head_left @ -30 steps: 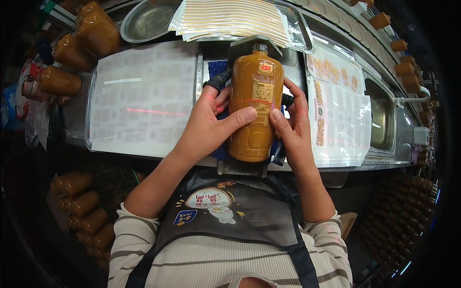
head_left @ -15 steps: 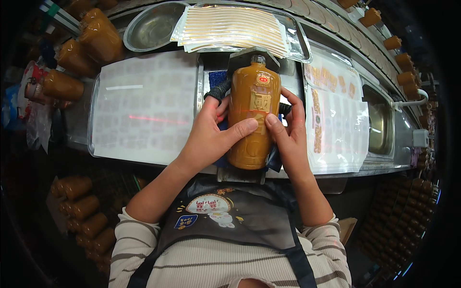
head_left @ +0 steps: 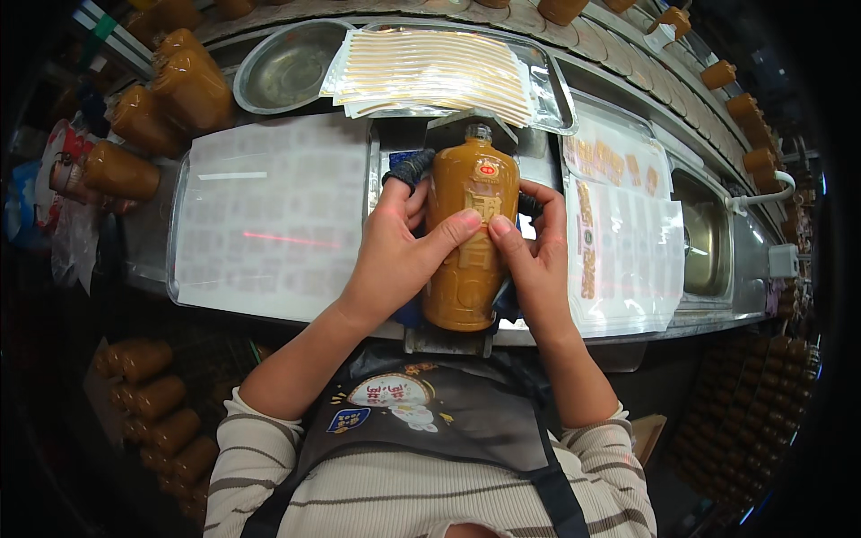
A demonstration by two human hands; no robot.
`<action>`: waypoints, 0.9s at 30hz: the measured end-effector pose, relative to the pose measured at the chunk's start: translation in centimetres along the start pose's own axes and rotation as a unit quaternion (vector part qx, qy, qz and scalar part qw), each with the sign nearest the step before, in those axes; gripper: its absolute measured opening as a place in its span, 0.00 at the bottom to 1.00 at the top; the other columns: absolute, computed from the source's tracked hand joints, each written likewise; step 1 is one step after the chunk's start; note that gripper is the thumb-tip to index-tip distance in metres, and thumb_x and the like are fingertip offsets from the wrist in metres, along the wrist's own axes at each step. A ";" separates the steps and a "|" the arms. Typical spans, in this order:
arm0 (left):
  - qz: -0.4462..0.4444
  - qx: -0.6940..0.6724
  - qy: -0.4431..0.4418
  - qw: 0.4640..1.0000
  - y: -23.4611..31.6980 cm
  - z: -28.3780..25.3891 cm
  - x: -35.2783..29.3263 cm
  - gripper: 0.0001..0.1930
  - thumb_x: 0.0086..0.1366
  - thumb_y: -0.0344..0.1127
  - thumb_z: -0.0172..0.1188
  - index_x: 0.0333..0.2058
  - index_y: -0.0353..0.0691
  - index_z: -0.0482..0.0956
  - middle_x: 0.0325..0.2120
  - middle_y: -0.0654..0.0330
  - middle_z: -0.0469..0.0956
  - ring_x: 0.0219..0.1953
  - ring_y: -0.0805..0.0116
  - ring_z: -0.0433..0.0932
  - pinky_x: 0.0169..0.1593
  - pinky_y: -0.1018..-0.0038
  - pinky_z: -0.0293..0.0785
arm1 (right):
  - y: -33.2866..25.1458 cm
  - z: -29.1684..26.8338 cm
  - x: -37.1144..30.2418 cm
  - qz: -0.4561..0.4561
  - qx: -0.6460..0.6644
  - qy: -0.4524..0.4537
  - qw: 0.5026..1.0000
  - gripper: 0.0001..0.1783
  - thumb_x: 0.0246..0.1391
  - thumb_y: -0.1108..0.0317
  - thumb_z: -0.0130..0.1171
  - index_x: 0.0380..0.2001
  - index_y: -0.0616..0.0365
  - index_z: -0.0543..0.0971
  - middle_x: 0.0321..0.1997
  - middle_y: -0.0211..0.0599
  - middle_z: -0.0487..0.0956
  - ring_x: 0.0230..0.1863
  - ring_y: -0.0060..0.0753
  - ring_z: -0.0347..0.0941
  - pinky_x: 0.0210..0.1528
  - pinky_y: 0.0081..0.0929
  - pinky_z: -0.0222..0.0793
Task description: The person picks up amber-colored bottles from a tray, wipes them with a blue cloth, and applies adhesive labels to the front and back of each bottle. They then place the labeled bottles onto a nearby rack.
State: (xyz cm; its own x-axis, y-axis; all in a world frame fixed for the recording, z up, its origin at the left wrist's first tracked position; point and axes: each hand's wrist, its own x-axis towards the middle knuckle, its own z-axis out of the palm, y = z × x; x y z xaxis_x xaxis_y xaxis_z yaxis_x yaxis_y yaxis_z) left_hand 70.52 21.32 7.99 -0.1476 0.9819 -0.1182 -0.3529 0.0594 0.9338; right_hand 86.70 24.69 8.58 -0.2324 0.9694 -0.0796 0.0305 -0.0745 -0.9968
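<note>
A caramel-brown bottle (head_left: 457, 300) lies tilted back on a metal stand (head_left: 441, 134) in front of me, its dark-capped neck pointing away. It bears a small red oval label (head_left: 487, 169) near the shoulder and a gold decal (head_left: 480, 260) running down its front. My left hand (head_left: 390, 260) wraps its left side, the thumb pressed on the decal. From the right, my right hand (head_left: 543, 264) holds it, with its thumb against the decal close to the other thumb. Dark wrapped supports (head_left: 411, 169) flank the bottle. The fingers behind it are partly hidden.
On the left lies a tray covered by a white sheet (head_left: 269, 197); on the right, clear sheets with gold decals (head_left: 619, 260). Behind are a metal bowl (head_left: 287, 72) and stacked strips (head_left: 430, 67). A sink (head_left: 708, 242) stands far right. Brown bottles (head_left: 193, 85) surround the bench.
Both thumbs have slid up the bottle's front and come closer together, uncovering the lower part of the decal. The whole view has shifted slightly.
</note>
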 end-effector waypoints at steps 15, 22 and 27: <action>0.066 0.028 -0.015 0.997 -1.9 -1.0 1.6 0.34 0.65 0.33 0.66 0.62 0.30 0.56 0.62 0.46 0.67 0.65 0.63 0.66 0.65 0.69 0.65 | 2.3 -0.6 2.3 -0.057 -0.093 0.007 0.994 0.17 0.61 0.66 0.59 0.47 0.62 0.68 0.45 0.37 0.70 0.46 0.26 0.67 0.51 0.25 0.66; 0.071 0.050 -0.018 0.996 -2.6 -1.1 2.2 0.35 0.64 0.42 0.68 0.56 0.24 0.58 0.57 0.42 0.71 0.61 0.62 0.70 0.61 0.70 0.69 | 0.9 -0.3 2.0 -0.058 -0.088 0.001 0.994 0.17 0.62 0.63 0.57 0.46 0.62 0.68 0.45 0.39 0.69 0.46 0.29 0.66 0.53 0.27 0.64; 0.098 0.162 0.068 0.980 -3.7 0.1 3.1 0.36 0.57 0.54 0.70 0.47 0.26 0.65 0.44 0.37 0.78 0.48 0.50 0.81 0.50 0.64 0.76 | 1.3 -0.8 1.9 -0.067 -0.026 -0.008 0.997 0.16 0.65 0.60 0.55 0.46 0.61 0.68 0.44 0.37 0.69 0.47 0.27 0.65 0.55 0.26 0.61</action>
State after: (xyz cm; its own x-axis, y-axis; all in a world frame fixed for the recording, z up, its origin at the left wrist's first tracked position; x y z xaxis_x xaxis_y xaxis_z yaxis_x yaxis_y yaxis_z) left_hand 71.44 24.18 4.14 -0.3131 0.9483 0.0510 0.0033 -0.0527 0.9986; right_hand 87.11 26.64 7.10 -0.2538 0.9658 0.0533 0.0481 0.0677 -0.9965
